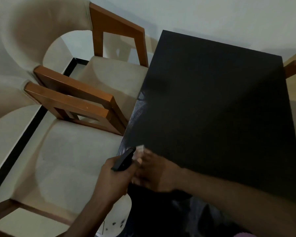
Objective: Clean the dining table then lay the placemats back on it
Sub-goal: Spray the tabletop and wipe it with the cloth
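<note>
At near left corner of table (220, 100): dark flat object (123, 159) clamped in left hand (113, 178), kept off surface. Pale cloth (140, 151) pressed by right hand (154, 173), blurred, probably wiping. No placemats seen.

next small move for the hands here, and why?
Probably sweep the right hand with its pale wipe further up the black table: smears show along the table's left edge, no placemats are laid yet. The left hand holds a dark flat object.
</note>
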A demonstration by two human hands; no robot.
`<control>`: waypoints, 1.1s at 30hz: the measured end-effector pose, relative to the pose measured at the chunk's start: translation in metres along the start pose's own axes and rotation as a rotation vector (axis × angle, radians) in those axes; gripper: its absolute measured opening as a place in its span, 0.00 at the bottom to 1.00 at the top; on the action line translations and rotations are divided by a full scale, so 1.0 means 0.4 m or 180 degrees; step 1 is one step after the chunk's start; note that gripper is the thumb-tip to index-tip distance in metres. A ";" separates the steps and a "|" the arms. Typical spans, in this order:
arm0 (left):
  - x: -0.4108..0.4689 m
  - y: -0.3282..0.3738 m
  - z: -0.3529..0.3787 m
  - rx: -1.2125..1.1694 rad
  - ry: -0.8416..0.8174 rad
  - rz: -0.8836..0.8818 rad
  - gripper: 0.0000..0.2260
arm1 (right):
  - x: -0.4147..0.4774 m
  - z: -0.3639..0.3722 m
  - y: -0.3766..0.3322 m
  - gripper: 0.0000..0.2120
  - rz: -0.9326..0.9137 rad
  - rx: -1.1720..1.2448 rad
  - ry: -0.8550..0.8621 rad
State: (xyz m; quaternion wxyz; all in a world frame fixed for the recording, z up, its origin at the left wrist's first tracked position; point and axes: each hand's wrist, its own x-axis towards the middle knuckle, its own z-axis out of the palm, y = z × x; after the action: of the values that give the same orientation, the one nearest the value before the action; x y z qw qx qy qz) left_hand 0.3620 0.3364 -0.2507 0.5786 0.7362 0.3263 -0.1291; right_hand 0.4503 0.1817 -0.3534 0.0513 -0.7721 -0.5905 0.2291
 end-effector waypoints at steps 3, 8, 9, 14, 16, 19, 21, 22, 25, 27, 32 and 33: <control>0.002 0.000 -0.004 -0.0053 -0.0075 -0.0050 0.14 | -0.086 0.051 -0.009 0.26 -0.0922 -0.0231 -0.0164; 0.015 -0.003 -0.020 -0.0046 -0.0101 -0.0130 0.16 | -0.028 -0.055 0.182 0.25 -0.0542 -0.0266 -0.0074; 0.017 -0.004 -0.023 -0.0055 -0.0096 -0.0135 0.16 | 0.000 -0.092 0.229 0.27 -0.0206 -0.0148 0.0018; 0.020 -0.009 -0.037 -0.0013 -0.0068 -0.0191 0.14 | 0.187 -0.211 0.479 0.35 0.1469 0.0165 0.0782; 0.021 -0.017 -0.047 -0.0025 -0.0044 -0.0223 0.15 | 0.256 -0.230 0.514 0.32 0.2060 0.0422 0.0892; 0.015 -0.028 -0.063 -0.0060 -0.0025 -0.0175 0.15 | 0.297 -0.215 0.465 0.28 0.2074 0.0327 0.0953; 0.006 -0.031 -0.069 -0.0001 -0.0016 -0.0112 0.15 | 0.274 -0.183 0.381 0.29 0.1518 0.0077 0.0860; 0.003 -0.034 -0.072 0.0037 0.0002 -0.0113 0.15 | 0.252 -0.167 0.323 0.28 0.1183 0.0026 0.0799; -0.005 -0.040 -0.083 0.0077 0.0006 -0.0176 0.15 | 0.179 -0.099 0.090 0.28 0.0599 0.0214 0.0308; -0.016 -0.043 -0.084 0.0052 -0.0052 -0.0260 0.14 | 0.116 -0.026 -0.047 0.26 0.0247 0.0219 -0.0004; -0.048 -0.060 -0.081 0.0392 -0.0122 -0.0138 0.14 | -0.063 0.089 -0.094 0.25 -0.0691 -0.0172 -0.0069; -0.053 -0.066 -0.083 0.0446 -0.0160 -0.0173 0.16 | -0.087 0.078 -0.058 0.25 -0.0674 -0.0225 -0.0112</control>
State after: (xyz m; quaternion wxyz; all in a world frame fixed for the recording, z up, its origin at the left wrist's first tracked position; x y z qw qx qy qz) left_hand 0.3232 0.3635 -0.2493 0.5300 0.7623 0.3218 -0.1857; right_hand 0.4098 0.1499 -0.3627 0.0375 -0.7026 -0.6773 0.2151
